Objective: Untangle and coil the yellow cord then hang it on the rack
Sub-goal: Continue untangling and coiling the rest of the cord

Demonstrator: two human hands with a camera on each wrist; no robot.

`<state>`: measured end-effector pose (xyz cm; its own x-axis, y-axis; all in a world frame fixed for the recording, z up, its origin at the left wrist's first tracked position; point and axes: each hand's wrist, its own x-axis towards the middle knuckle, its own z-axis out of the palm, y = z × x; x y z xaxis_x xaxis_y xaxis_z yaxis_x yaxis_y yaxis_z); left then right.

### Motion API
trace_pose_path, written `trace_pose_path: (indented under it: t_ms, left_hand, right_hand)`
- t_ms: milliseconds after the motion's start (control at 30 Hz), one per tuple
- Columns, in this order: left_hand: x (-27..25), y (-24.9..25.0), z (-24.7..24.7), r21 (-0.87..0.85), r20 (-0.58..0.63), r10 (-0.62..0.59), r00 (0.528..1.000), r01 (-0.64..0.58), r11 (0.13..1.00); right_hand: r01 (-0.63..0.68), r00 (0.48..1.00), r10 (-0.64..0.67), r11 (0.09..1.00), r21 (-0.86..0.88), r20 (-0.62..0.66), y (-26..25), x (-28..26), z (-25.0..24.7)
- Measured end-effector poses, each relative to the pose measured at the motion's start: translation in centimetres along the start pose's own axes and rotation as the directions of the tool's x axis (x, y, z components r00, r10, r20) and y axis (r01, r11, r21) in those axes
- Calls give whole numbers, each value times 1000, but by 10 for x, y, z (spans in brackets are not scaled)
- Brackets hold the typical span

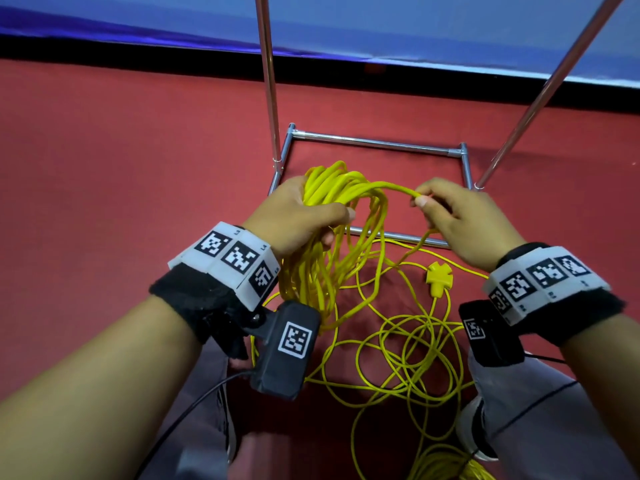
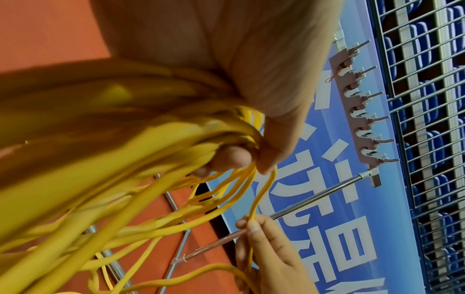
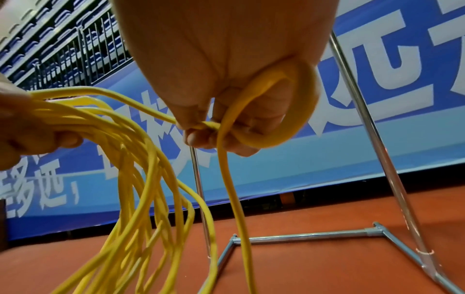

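Note:
My left hand (image 1: 304,216) grips a thick bundle of coiled loops of the yellow cord (image 1: 332,202); the loops hang down below the fist. My right hand (image 1: 446,209) pinches a single strand between thumb and forefinger, arching over from the bundle. In the right wrist view the strand (image 3: 231,179) runs through the curled fingers (image 3: 201,137) and drops to the floor. Loose tangled cord (image 1: 408,348) and its yellow plug (image 1: 439,276) lie on the red floor between my legs. The metal rack's base (image 1: 374,142) stands just beyond the hands; its hook bar (image 2: 362,111) shows in the left wrist view.
Two chrome uprights (image 1: 268,74) of the rack rise left and right of the hands. A blue banner (image 1: 381,26) runs along the far edge of the red floor. My grey-trousered legs (image 1: 540,417) flank the loose cord, and a black cable (image 1: 194,407) trails from the left wrist camera.

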<state>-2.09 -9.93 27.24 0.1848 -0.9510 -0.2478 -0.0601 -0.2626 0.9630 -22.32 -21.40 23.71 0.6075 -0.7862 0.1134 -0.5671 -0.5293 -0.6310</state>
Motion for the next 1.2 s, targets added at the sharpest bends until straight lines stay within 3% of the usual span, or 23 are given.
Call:
trace_pose_path:
  t_ms: [167,333,567,700,800,933,1000,1200]
  left_hand:
    - [0,-3,3,39,20,-12,1000,11,999]
    - [3,-6,5,55,0,-28,1000,28,998]
    - [7,-10,6,127,-26,-7,1000,10,992]
    - [7,-9,3,68,-43,-2,999,5,998]
    - [7,-10,-1,45,-37,-4,999,6,999]
    - [8,-6,-7,-66,31,-12,999,14,998]
    - [8,-4,-8,-112,61,-26,998,33,993]
    - [9,-6,-2,-208,47,-70,996,78,975]
  right_hand:
    - [-55,989,81,978,203,-120,-6,7,-3]
    - [-129,977,176,941,314,-124,-9,11,-4]
    - [-258,904,374,864,433,-208,0,18,-4]
    - [-325,819,497,814,481,-286,12,21,-7]
    - [-286,887,395,876,389,-239,17,20,-6]
    - [-201,975,208,976,86,-79,20,13,6]
    - [-157,988,157,987,-19,-15,17,9,12]
    - [-72,979,90,992,-107,182,1,1,22]
